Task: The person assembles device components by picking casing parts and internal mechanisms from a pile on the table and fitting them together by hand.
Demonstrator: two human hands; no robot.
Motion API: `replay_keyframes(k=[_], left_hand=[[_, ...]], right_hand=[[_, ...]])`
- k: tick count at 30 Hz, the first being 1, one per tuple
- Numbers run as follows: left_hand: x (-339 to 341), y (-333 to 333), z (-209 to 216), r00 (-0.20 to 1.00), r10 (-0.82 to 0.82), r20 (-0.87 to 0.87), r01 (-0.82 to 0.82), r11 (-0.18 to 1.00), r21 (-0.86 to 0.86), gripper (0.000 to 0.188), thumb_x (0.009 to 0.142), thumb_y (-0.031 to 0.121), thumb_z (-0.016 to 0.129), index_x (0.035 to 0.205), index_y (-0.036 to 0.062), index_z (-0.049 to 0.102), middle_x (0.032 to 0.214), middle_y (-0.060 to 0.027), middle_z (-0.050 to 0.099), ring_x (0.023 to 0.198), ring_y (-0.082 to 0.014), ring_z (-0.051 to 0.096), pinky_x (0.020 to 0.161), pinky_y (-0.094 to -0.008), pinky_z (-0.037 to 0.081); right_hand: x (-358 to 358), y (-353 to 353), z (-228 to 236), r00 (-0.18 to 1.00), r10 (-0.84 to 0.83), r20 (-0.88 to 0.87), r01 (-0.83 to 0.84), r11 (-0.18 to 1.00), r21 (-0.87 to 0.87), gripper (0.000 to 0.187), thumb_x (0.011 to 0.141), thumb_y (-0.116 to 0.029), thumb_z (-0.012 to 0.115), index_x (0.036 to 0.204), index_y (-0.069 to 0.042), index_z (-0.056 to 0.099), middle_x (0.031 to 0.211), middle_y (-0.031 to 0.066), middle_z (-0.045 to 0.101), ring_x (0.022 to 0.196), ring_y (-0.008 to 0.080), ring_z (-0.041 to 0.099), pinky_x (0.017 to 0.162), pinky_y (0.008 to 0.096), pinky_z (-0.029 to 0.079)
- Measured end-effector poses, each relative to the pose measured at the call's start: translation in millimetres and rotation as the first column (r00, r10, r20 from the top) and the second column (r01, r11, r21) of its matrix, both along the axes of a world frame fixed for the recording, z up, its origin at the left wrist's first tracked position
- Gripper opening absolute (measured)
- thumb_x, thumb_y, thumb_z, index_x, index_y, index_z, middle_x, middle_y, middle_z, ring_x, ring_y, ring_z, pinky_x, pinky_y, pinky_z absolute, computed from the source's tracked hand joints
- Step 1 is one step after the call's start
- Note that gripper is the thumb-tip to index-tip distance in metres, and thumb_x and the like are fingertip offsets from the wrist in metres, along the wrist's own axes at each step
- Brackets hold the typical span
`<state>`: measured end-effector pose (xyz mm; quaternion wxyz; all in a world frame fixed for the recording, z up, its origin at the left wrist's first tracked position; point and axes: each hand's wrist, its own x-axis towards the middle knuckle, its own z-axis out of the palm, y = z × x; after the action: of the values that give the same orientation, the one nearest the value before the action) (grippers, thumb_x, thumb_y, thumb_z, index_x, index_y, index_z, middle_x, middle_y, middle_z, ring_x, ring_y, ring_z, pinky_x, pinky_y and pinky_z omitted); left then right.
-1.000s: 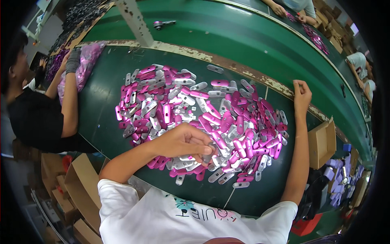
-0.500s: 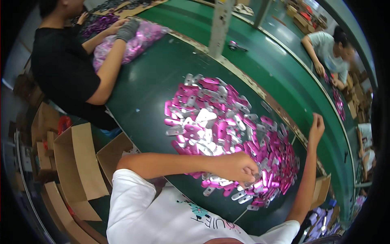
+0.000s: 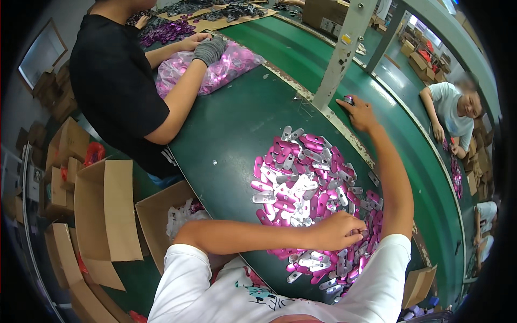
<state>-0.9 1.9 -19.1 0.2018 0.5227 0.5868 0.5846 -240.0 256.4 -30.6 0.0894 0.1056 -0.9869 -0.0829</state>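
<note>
A heap of small oblong plates with holes, magenta and silver, lies spread on the dark green table. Over its near right part my left hand is closed, fingers curled down among the plates. What sits in those fingertips is too hidden to make out. My right arm stretches forward across the table's edge strip. At its end my right hand pinches a small dark and shiny piece on the green belt, beside the foot of the post.
A pale metal post rises between table and belt. To the left, a person in black handles a plastic bag of pink pieces. Open cardboard boxes stand at the lower left. Another person works beyond the belt.
My right hand has swung from the right side forward and left to the small piece on the belt. My left hand stays low over the heap. The whole view has shifted.
</note>
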Motion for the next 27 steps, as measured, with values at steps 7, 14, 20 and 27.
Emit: replay_keyframes(k=[7,14,20,27], left_hand=[[10.8,-6.0,7.1,0.835,-0.07,0.546,0.134,0.988,-0.078,0.021,0.092,0.015,0.057,0.098,-0.0051,0.061,0.084,-0.0094,0.066,0.072,-0.0144,0.067,0.066,-0.0279,0.056],[-0.5,8.9,0.6,0.592,-0.115,0.798,0.172,0.985,0.015,0.019,0.09,0.011,0.058,0.088,-0.008,0.058,0.084,-0.0125,0.064,0.072,-0.0195,0.067,0.063,-0.0296,0.059],[-9.6,-2.0,4.4,0.587,-0.017,0.809,0.178,0.978,-0.109,0.024,0.091,0.017,0.06,0.096,-0.0063,0.061,0.083,-0.0094,0.063,0.076,-0.0192,0.069,0.07,-0.0262,0.059],[-0.6,-1.4,19.3,0.551,0.053,0.833,0.269,0.933,-0.237,0.025,0.095,0.02,0.052,0.086,-0.0027,0.055,0.078,-0.0029,0.052,0.077,-0.0209,0.069,0.069,-0.0248,0.059]], right_hand=[[17.5,31.5,9.9,0.983,0.113,-0.145,-0.133,0.983,-0.13,0.048,0.075,-0.009,0.071,0.12,-0.011,0.052,0.096,0.0133,0.062,0.083,0.032,0.063,0.073,0.0367,0.05],[173.8,25.7,52.1,0.965,-0.244,-0.095,-0.068,0.114,-0.991,0.042,0.081,-0.006,0.072,0.116,-0.003,0.051,0.088,0.007,0.065,0.069,0.0102,0.059,0.058,0.0214,0.047],[293.5,-69.6,53.5,0.975,-0.22,-0.034,-0.068,-0.151,-0.986,0.042,0.086,-0.01,0.066,0.125,-0.002,0.052,0.097,0.008,0.066,0.077,0.0096,0.061,0.067,0.0222,0.047],[344.4,-96.1,41.3,0.981,-0.163,-0.108,-0.129,-0.123,-0.984,0.045,0.085,-0.001,0.065,0.127,-0.001,0.05,0.11,0.0019,0.055,0.096,0.0068,0.055,0.081,0.0224,0.045]])
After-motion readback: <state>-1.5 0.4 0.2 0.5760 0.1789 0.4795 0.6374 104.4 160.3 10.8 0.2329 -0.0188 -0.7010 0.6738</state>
